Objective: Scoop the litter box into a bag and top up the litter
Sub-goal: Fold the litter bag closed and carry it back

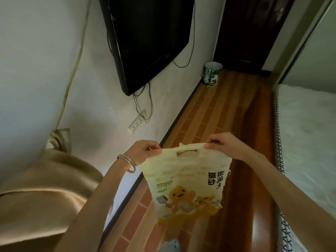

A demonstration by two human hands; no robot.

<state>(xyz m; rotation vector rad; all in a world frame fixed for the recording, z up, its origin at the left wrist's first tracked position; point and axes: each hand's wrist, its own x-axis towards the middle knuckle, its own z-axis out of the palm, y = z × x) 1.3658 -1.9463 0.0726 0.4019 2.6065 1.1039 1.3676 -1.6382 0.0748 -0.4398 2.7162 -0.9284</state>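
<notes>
A yellow bag of bentonite cat litter (185, 180) hangs upright in front of me above the wooden floor. My left hand (143, 151), with a metal bangle on its wrist, pinches the bag's top left corner. My right hand (223, 142) pinches the top right corner. A cut-out handle slot sits between the two hands. The litter box is not in view.
A dark wall-mounted television (145, 39) with hanging cables is on the left wall above a white power strip (137, 121). A green and white bucket (212, 73) stands by a dark door. A white fluffy bed (307, 142) lies right, a beige cushion (45, 188) left.
</notes>
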